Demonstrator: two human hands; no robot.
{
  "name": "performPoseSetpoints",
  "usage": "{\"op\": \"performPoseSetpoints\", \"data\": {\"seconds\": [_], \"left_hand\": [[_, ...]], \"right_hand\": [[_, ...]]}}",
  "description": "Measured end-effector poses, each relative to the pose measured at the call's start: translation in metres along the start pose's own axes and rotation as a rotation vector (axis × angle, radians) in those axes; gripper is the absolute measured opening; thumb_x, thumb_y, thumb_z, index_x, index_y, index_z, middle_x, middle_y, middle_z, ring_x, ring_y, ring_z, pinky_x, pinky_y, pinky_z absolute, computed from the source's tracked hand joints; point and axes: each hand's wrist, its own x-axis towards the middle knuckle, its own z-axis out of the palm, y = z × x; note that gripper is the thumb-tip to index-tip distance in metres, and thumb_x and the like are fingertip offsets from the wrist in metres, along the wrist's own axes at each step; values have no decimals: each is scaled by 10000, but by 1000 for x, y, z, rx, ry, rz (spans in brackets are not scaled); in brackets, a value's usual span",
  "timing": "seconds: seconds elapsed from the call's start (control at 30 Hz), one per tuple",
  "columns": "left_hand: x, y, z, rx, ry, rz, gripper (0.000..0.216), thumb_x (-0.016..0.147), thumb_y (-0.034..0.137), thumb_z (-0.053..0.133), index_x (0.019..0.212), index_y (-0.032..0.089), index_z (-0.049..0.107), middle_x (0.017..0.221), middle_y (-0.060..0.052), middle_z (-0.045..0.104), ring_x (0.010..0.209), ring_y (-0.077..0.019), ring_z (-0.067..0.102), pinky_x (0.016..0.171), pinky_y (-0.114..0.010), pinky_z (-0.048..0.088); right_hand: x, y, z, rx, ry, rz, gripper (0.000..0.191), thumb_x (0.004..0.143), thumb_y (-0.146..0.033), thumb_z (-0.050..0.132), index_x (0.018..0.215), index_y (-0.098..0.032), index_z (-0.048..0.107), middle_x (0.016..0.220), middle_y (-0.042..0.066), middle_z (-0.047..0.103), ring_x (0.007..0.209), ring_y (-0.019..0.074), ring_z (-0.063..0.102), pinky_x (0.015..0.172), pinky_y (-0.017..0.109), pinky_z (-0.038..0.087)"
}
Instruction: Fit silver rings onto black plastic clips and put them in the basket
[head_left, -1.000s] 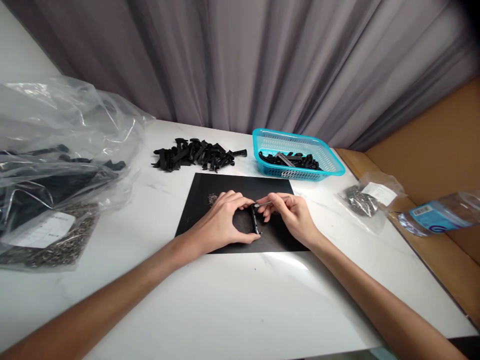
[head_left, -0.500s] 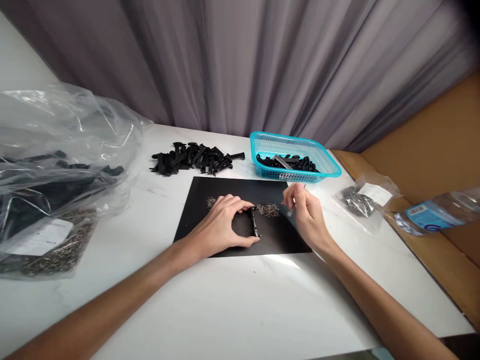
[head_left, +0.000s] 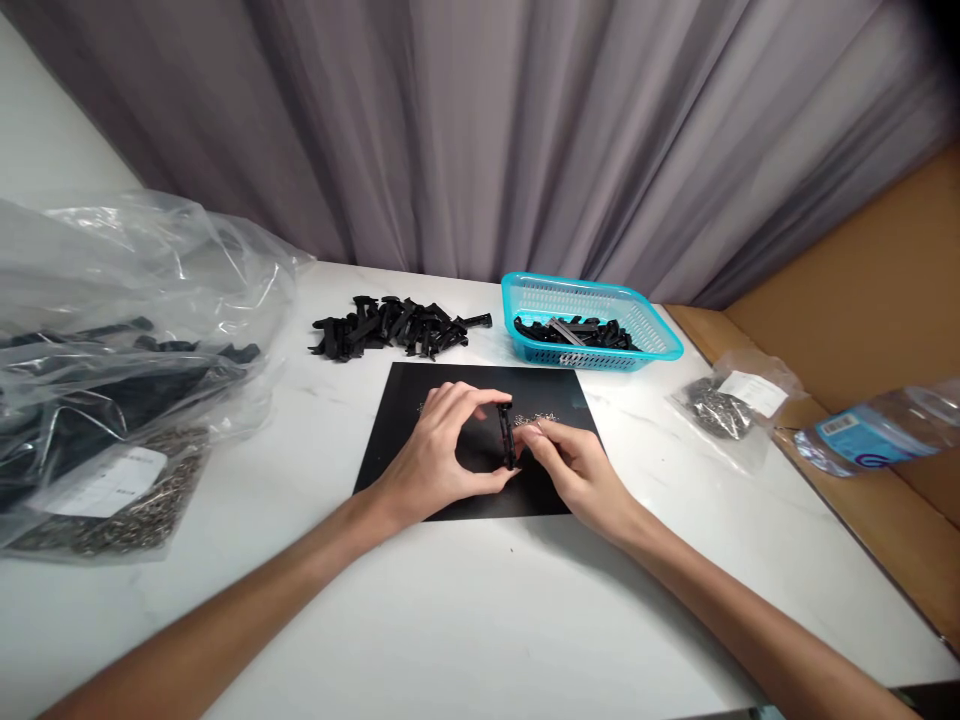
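Observation:
My left hand [head_left: 442, 450] pinches a slim black plastic clip [head_left: 507, 436] between thumb and fingers, holding it upright over the black mat [head_left: 405, 420]. My right hand [head_left: 574, 465] has come up against the clip from the right, its fingertips pressed together at the clip's side. Whether they hold a small metal part is hidden. A scatter of tiny metal springs [head_left: 541, 417] lies on the mat just behind the right hand.
A pile of black clips [head_left: 390, 325] lies behind the mat. A turquoise basket [head_left: 652, 335] with more black parts stands at the back right. Large clear bags [head_left: 112, 350] of parts fill the left. A small bag of metal bits [head_left: 724, 400] and a plastic bottle [head_left: 877, 425] lie right.
My right hand had lifted away toward the basket and has come back down to the clip. The left hand kept hold of the clip and tilted it more upright.

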Motion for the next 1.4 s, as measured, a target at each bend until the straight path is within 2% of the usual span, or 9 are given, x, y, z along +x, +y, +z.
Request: {"op": "performPoseSetpoints", "data": {"seconds": [0.23, 0.37, 0.5, 0.7, 0.87, 1.0, 1.17, 1.3, 1.4], "left_hand": [[-2, 0, -2, 14, -9, -40, 611, 757, 181, 778, 1309, 251, 525, 1139, -33, 645, 992, -242, 595, 953, -403, 428], [-2, 0, -3, -11, -83, -119, 664, 823, 230, 761, 1419, 295, 476, 1285, -56, 632, 1146, -275, 582, 1027, -443, 421], [-1, -8, -8, -53, -102, -215, 801, 888, 351, 743, 1558, 356, 303, 1427, -67, 585, 1298, -277, 535, 1131, -486, 393], [3, -28, -24, 102, 25, -252, 466, 929, 280, 664, 1374, 274, 524, 1242, -57, 686, 1148, -259, 616, 1046, -468, 459], [2, -41, -33, 269, 73, -235, 157, 913, 262, 658, 1064, 230, 634, 1094, -48, 719, 1054, -273, 624, 974, -458, 474], [1, -47, -38, 302, 104, -250, 66, 950, 203, 578, 981, 231, 629, 1013, -38, 734, 995, -264, 636, 941, -445, 469], [1, -52, -38, 314, 154, -299, 130, 957, 159, 521, 937, 215, 637, 978, -58, 738, 965, -272, 629, 915, -442, 452], [1, -56, -35, 296, 192, -361, 131, 923, 144, 534, 895, 201, 648, 927, -77, 734, 949, -290, 626, 909, -447, 435], [0, -57, -36, 235, 215, -409, 115, 915, 166, 548, 876, 206, 648, 921, -77, 738, 963, -294, 635, 928, -444, 422]], "right_hand": [[-1, -4, -4, 29, -96, 29, 300, 954, -472, 659, 1050, -190, 691, 723, -32, 503, 604, 122, 374, 575, 267, 364], [0, 4, 4, 28, -18, 56, 328, 974, -496, 622, 1067, -187, 683, 703, -34, 490, 602, 129, 396, 563, 266, 364], [10, 11, 6, -24, 164, 12, 372, 1013, -498, 549, 1150, -186, 697, 862, 41, 647, 664, 167, 516, 608, 289, 435], [56, 17, -34, -350, 472, -249, 340, 1039, -442, 522, 1045, -163, 717, 952, 91, 688, 695, 179, 559, 654, 313, 461], [93, 30, -55, -552, 527, -255, 358, 1038, -429, 516, 1005, -150, 737, 890, 89, 665, 719, 203, 594, 664, 327, 461], [99, 27, -32, -844, 593, -235, 321, 1043, -374, 510, 1220, -211, 722, 1201, 138, 594, 738, 188, 587, 589, 298, 409], [118, 4, 35, -936, 104, -328, 259, 1056, -236, 477, 1191, -213, 697, 1188, 117, 608, 858, 194, 627, 668, 278, 457], [148, -1, 78, -908, 72, -292, 194, 1027, -283, 569, 1146, -182, 684, 1158, 136, 628, 928, 225, 659, 656, 268, 469], [160, 2, 87, -862, 76, -253, 130, 1016, -235, 584, 1036, -173, 696, 1028, 106, 670, 857, 218, 677, 631, 263, 461]]}}
